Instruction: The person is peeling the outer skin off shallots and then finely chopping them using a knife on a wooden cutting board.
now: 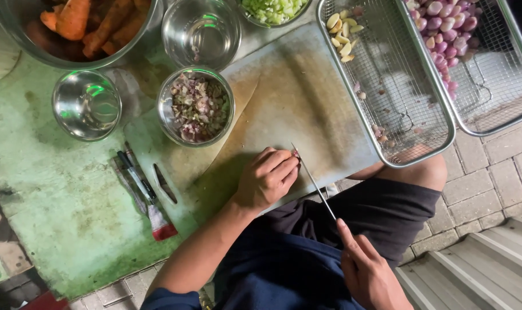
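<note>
Here, shallot piece (296, 153): small and purple, pinned on the cutting board (307, 109) under the fingertips of the left hand (267, 179).
Left hand: curled knuckles-up, fingers closed down on the shallot piece.
Knife (314, 181): thin blade with its tip touching the board just beside the held piece, running back from there to the right hand (367, 272).
Right hand: wrapped shut around the knife handle, forefinger laid along the spine, well back from the held piece and above the lap.
Cutting board: pale and worn, lying directly under the pinched piece.
Bowl of chopped shallot (196, 107): steel, near the left hand, on the far side of its knuckles.
Empty steel bowl (86, 105): farther out beyond that bowl.
Glass bowl (201, 31): clear, beyond the chopped shallot.
Wire basket (396, 109): past the knife tip, holding garlic cloves (342, 32) at its far end.
Second basket (490, 86): beside the first, with peeled shallots (445, 28).
Carrots (89, 23): in a bowl, well apart from the hands.
Peelers (140, 183): on the green table (54, 189), near the left wrist.
</note>
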